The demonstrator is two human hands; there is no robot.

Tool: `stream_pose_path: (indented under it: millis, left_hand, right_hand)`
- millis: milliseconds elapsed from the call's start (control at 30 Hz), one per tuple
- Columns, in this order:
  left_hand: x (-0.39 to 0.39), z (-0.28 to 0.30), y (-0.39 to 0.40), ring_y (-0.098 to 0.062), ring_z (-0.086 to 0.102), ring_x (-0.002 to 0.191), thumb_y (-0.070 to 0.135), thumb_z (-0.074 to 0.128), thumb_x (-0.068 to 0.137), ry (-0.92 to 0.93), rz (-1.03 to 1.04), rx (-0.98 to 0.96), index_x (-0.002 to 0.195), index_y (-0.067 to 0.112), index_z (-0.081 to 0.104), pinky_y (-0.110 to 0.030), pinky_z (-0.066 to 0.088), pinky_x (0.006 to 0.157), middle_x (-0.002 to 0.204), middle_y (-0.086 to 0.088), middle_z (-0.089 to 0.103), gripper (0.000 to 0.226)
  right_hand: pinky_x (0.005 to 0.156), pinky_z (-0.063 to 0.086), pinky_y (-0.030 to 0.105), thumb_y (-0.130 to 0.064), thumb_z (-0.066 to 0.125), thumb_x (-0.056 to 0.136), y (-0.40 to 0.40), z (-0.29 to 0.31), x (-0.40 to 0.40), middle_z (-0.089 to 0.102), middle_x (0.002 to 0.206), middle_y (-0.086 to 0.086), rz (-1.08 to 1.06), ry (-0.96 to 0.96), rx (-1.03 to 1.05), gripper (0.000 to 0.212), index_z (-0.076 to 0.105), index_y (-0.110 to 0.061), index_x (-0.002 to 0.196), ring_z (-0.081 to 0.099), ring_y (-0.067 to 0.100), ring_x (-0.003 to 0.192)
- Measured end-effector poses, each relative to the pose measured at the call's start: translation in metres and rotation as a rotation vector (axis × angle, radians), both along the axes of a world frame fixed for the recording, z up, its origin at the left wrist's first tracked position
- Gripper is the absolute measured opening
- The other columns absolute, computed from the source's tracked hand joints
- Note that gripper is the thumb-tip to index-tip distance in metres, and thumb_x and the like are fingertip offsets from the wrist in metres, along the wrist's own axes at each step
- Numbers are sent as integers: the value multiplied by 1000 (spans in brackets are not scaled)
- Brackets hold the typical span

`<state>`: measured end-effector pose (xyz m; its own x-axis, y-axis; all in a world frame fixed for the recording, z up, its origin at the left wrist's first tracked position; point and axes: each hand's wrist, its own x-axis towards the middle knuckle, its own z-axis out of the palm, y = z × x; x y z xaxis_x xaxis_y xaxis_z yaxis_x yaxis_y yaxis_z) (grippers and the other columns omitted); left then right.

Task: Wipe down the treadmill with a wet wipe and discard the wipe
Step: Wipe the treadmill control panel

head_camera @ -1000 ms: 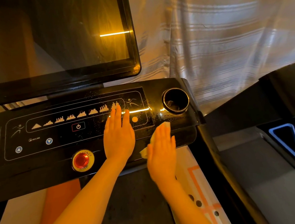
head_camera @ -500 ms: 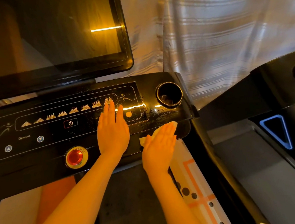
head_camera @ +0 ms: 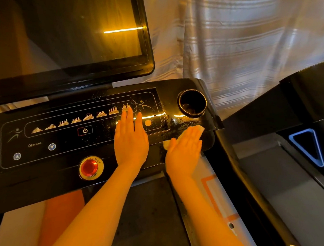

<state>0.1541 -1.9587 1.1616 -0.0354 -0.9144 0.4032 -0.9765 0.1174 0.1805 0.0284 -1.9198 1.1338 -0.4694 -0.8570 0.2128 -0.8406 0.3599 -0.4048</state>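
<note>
Two bare forearms reach forward over a black treadmill console. The left hand lies flat, palm down, fingers straight and together on the control panel. The right hand, fingers straight and angled toward the cup holder, presses a pale wet wipe against the console's front right edge.

Black treadmill console, droplet-speckled; wet wipe and both hands flat on it.
</note>
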Motion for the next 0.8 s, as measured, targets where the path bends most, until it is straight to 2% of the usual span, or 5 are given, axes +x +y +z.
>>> stream_pose_path:
  millis: [133, 300, 533, 667, 800]
  left_hand:
    - [0, -1, 0, -34, 20, 148, 21, 56, 97, -2, -8, -8, 146, 8, 41, -47, 24, 116, 158, -20, 26, 53]
    - [2, -1, -1, -34, 17, 148, 30, 51, 98, -52, -10, 17, 148, 9, 37, -46, 21, 117, 159, -19, 22, 56]
    - [-1, 3, -2, -36, 12, 149, 29, 52, 97, -83, 0, 77, 149, 10, 34, -46, 15, 118, 160, -20, 18, 59]
    - [-12, 11, -11, -38, 18, 147, 20, 63, 92, -97, -97, 87, 143, 5, 44, -50, 19, 117, 157, -21, 26, 56]
    - [-36, 25, -31, -32, 7, 150, 29, 48, 101, -145, -160, 104, 151, 11, 33, -42, 6, 119, 162, -16, 13, 55]
  right_hand:
    - [118, 15, 46, -43, 30, 98, 7, -15, 15, 21, 159, 22, 217, 103, -70, 69, 14, -2, 152, 17, 36, 149]
    - [118, 25, 54, -28, 48, 101, -13, -4, -35, 27, 155, 27, 52, -169, -52, 65, 23, 6, 151, 25, 41, 145]
    - [115, 34, 48, -34, 46, 102, -27, 0, -42, 33, 154, 26, -29, -23, -11, 62, 32, 4, 149, 30, 40, 144]
    - [107, 44, 49, -34, 57, 96, -26, 3, -26, 37, 152, 25, 92, 10, -63, 68, 34, 4, 148, 37, 39, 140]
    - [114, 36, 49, -37, 55, 98, -30, -2, -38, 25, 157, 25, 107, -93, -61, 76, 20, 3, 152, 28, 37, 145]
